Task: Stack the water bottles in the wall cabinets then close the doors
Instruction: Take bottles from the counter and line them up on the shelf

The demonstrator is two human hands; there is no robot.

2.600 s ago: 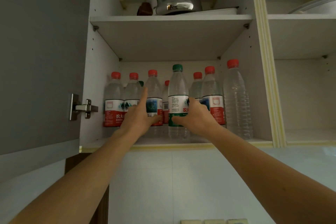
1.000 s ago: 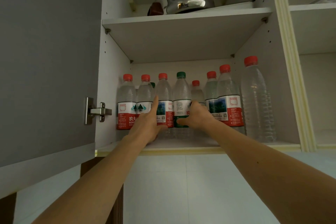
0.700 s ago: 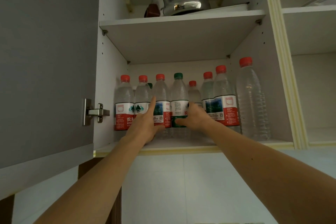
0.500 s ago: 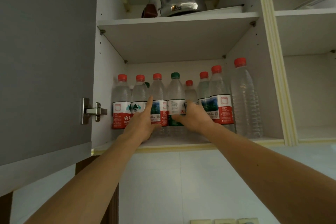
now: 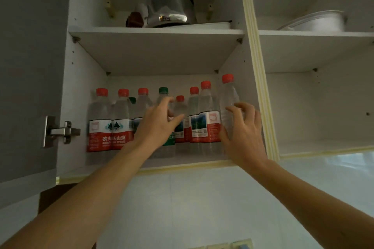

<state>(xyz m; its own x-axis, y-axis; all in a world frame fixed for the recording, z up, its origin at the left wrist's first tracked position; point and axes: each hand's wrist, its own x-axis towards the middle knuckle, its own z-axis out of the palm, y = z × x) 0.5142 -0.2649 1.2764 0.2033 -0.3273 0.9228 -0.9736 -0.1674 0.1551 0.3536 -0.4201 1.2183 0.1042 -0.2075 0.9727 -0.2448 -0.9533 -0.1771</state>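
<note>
Bottles (image 5: 209, 119) line the lower shelf (image 5: 182, 162) (kettle (image 5: 168, 6) above).

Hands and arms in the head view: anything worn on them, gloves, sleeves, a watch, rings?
Nothing shows. The left hand and the right hand are bare, without gloves, and no rings are visible. Both forearms are uncovered down to the frame's bottom edge, with no sleeve cuff, watch or wristband. The palms face away, so they cannot be checked.

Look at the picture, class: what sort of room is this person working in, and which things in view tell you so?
Most likely a home kitchen. A white wall cabinet with its grey door open holds a metal kettle on the upper shelf and water bottles below, with pale wall tiles underneath.
</note>
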